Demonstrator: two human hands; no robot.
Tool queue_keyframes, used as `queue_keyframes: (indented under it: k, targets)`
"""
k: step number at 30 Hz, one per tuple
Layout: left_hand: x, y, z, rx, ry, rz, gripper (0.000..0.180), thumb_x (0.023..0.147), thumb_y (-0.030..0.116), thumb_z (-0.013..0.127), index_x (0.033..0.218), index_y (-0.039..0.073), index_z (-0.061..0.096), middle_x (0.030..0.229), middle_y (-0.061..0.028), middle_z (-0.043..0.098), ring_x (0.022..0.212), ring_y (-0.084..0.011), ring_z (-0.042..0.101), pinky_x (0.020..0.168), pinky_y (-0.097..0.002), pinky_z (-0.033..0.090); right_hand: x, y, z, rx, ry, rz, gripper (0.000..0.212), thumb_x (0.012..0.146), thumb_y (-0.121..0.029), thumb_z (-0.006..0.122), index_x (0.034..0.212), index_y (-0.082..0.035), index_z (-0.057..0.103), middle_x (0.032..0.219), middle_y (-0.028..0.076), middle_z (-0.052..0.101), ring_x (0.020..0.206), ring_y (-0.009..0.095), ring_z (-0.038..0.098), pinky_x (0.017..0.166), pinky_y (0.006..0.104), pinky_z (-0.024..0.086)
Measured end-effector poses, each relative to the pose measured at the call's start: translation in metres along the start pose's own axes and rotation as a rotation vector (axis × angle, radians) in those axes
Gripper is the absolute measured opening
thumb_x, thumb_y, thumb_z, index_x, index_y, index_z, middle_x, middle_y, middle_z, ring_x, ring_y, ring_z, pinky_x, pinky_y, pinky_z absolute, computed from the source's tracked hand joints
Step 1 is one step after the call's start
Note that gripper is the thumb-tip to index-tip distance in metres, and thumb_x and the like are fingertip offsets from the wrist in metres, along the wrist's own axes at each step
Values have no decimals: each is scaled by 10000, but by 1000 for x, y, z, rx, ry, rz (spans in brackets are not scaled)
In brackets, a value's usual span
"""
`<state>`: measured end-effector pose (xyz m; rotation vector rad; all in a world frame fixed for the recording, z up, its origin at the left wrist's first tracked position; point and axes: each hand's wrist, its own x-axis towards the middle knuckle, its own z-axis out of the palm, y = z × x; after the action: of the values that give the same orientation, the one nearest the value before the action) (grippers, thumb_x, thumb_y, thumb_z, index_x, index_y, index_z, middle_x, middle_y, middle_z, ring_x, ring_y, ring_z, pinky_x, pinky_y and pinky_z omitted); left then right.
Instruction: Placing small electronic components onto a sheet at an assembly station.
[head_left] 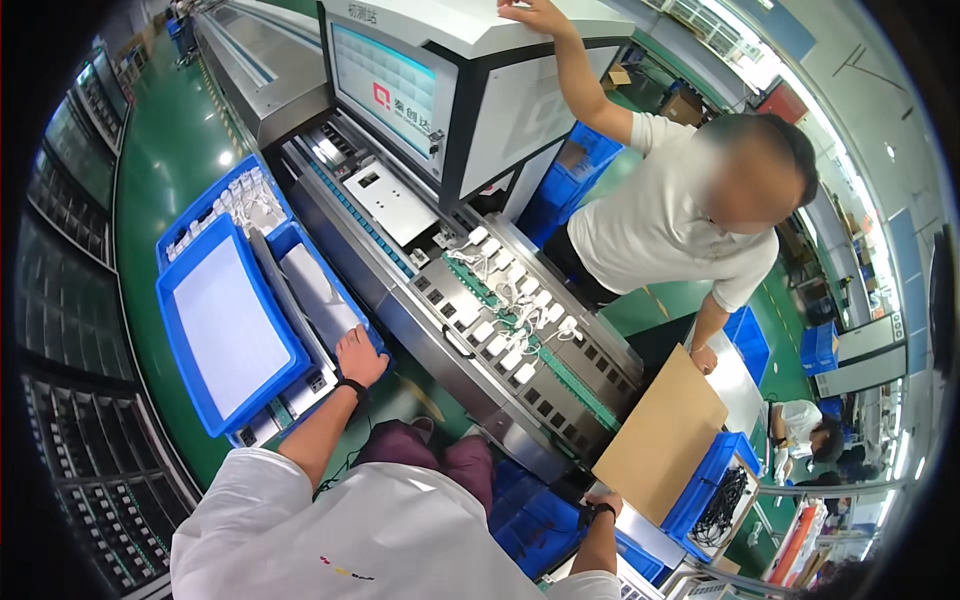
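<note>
My left hand (361, 357) is at the near end of a narrow blue bin (290, 240), its fingers curled over the rim. Inside that bin lies a pale flat sheet. Beside it sits a blue tray (183, 345) with a white bottom. My right hand (604, 501) is closed at the near corner of a brown cardboard sheet (660, 435); its fingertips are partly hidden. Ahead of me, several white chargers with cables (500, 290) lie on the conveyor fixture (570, 400).
Across the conveyor a co-worker (670, 210) has one hand by the cardboard's far edge and one raised onto the machine (400, 100). Blue bins hold white adapters (240, 205) at left and black cables (722, 510) at right. Dark racks (90, 450) stand left.
</note>
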<state>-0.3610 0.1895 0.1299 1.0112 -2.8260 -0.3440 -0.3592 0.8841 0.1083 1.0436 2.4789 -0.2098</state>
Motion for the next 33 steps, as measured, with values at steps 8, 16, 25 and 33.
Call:
queue_keyframes:
  k: [8,16,25,33]
  targets:
    - [43,16,-21,-46,-176,-299,595,790,455,639,1187,13,598,1206,-189,606,1150,-370,553,963,-521,438,-7,-6,-6,38,-10,-4,792,462,-325,989,1117,-14,670,1142,173,704,1082,310,670,944,385,527]
    - [88,6,-9,-152,-403,-610,617,883,565,463,1079,35,712,1158,-219,675,1123,-392,623,939,-504,488,4,13,-2,-11,25,-33,701,521,-371,955,1055,-6,686,1078,180,718,1029,298,689,902,391,540]
    - [93,12,-18,-105,-267,-691,535,835,485,502,951,18,736,992,-233,704,953,-412,675,851,-494,533,-41,-130,4,-663,-625,-462,506,817,-517,648,962,-36,709,841,196,710,734,324,695,692,443,544]
    - [100,22,-13,-34,-206,-702,443,792,411,544,865,18,734,901,-214,708,864,-399,682,791,-490,545,-144,-351,126,-163,-322,-1413,272,880,-269,652,927,-11,581,903,202,622,879,409,615,746,522,495]
